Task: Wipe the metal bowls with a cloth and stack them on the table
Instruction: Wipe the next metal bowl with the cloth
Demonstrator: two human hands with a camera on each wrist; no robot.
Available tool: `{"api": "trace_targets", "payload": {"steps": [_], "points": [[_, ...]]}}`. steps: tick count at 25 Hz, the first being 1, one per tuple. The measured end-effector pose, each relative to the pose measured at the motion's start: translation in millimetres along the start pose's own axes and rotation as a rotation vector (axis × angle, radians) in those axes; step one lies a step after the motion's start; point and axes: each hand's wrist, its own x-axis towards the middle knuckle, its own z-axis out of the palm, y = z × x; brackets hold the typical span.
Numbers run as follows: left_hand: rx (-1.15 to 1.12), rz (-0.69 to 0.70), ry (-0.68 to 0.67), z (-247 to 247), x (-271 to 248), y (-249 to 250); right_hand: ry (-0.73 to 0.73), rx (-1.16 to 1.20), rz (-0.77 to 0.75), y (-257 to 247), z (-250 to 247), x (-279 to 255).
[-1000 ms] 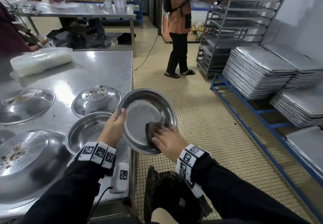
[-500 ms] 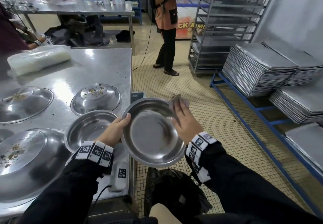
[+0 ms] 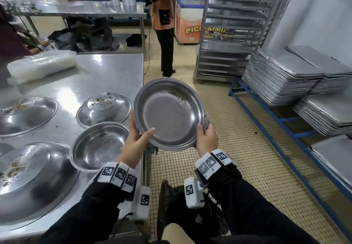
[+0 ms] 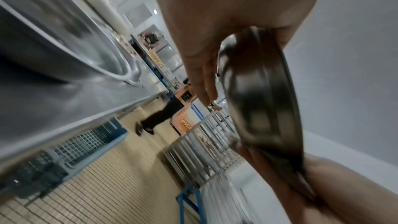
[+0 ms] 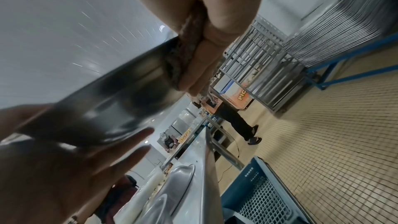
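A slip is judged the main risk: the held bowl [image 3: 169,114] is kept off the table edge, over the tiled floor [image 3: 238,148], and is carried only at its rim, so a loosened thumb or a hard rub from the cloth [image 5: 189,47] could tip it out of both grips and drop it. The left hand [image 3: 136,139] is clamped on the near-left rim, thumb laid inside the bowl and fingers spread flat against the underside, as is shown in the right wrist view. The right hand [image 3: 206,137] is closed on the near-right rim, the cloth being pinched between its fingers and the outer wall, with the thumb over the lip. A second hazard is judged in the upright bowl [image 3: 99,145] just left of the left hand, near the edge of the table [image 3: 106,72]; it could be knocked by the left forearm
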Motion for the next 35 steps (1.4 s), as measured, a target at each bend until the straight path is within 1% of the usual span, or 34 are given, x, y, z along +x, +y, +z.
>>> {"api": "trace_targets", "payload": {"steps": [2, 3, 5, 6, 8, 10, 11, 12, 13, 14, 15, 16, 17, 18, 19, 21, 22, 24, 25, 27, 30, 33, 35], "points": [[0.022, 0.002, 0.105, 14, -3, 3, -0.041, 0.063, -0.007, -7, 4, -6], [0.024, -0.002, 0.137, 17, -4, 5, -0.069, 0.079, 0.001, -9, 4, -8], [0.004, -0.001, 0.191, 15, -2, 11, -0.125, 0.046, 0.049, -7, -2, -6], [-0.011, -0.005, 0.209, 12, 0, 13, -0.130, -0.001, 0.078, -3, -5, -4], [-0.035, -0.027, 0.218, 4, 3, 10, -0.063, -0.125, 0.086, 4, -9, 2], [-0.056, -0.034, 0.207, 1, 2, 8, 0.001, -0.222, 0.001, 5, -6, 1], [-0.060, -0.041, 0.197, 2, 0, 9, -0.021, -0.275, -0.084, 4, -2, -4], [-0.068, -0.045, 0.183, 4, -1, 11, -0.090, -0.331, -0.201, 1, 3, -12], [-0.068, -0.053, 0.180, 7, -2, 13, -0.214, -0.381, -0.327, 0, 9, -22], [-0.066, -0.050, 0.177, 9, -2, 13, -0.385, -0.419, -0.440, -1, 15, -34], [-0.055, -0.038, 0.165, 11, -2, 17, -0.570, -0.452, -0.515, 0, 20, -46], [-0.040, -0.028, 0.152, 11, 0, 18, -0.718, -0.490, -0.554, 2, 23, -56], [-0.018, -0.015, 0.144, 10, 2, 18, -0.803, -0.535, -0.563, 5, 24, -59], [-0.021, -0.006, 0.138, 8, 3, 18, -0.832, -0.605, -0.571, 8, 22, -56], [-0.042, -0.006, 0.146, 4, 4, 17, -0.819, -0.723, -0.601, 11, 18, -50], [-0.064, -0.010, 0.139, 0, 5, 15, -0.720, -1.048, -0.665, 20, 9, -31], [-0.054, -0.015, 0.126, -1, 4, 14, -0.644, -1.152, -0.631, 20, 4, -20], [-0.025, -0.040, 0.119, 0, 2, 14, -0.497, -1.213, -0.531, 20, 0, 5], [-0.025, -0.067, 0.126, 1, 2, 15, -0.435, -1.195, -0.529, 17, 2, 17], [-0.053, -0.123, 0.131, -2, 3, 14, -0.327, -1.074, -0.559, 3, 4, 35], [-0.109, -0.147, 0.060, -9, 3, 12, -0.206, -0.726, -0.437, -21, -3, 48], [-0.156, -0.149, 0.059, -12, 4, 13, -0.192, -0.520, -0.300, -26, -10, 45], [-0.190, -0.149, 0.124, -10, 5, 18, -0.216, -0.387, -0.167, -21, -11, 38]]}}
